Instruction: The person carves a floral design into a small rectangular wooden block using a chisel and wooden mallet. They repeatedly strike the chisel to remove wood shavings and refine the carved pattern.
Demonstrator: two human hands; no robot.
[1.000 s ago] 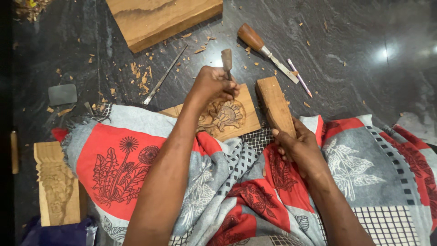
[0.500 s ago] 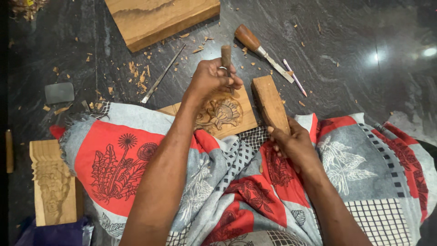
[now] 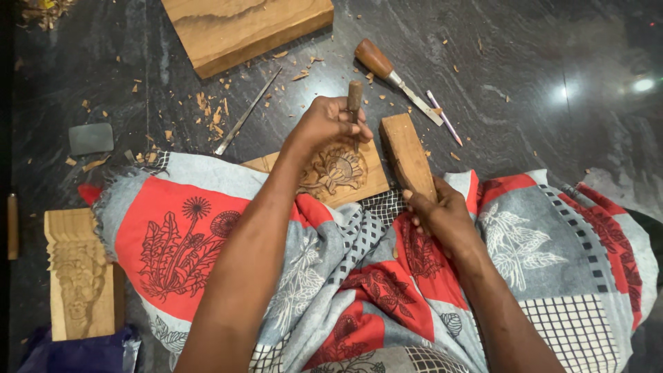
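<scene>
Fingers of the left hand (image 3: 328,124) pinched a chisel (image 3: 354,103) on the carved panel (image 3: 338,173), right hand (image 3: 438,211) clenching a wooden mallet (image 3: 406,155); a skewed strike risked gouging the flower.

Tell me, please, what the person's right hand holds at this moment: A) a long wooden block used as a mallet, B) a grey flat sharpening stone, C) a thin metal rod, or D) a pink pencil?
A: the right hand grips the lower end of the long wooden block, which is angled up beside the carved wooden panel with a flower motif, while the left hand holds the wooden-handled chisel upright on that panel.
</scene>
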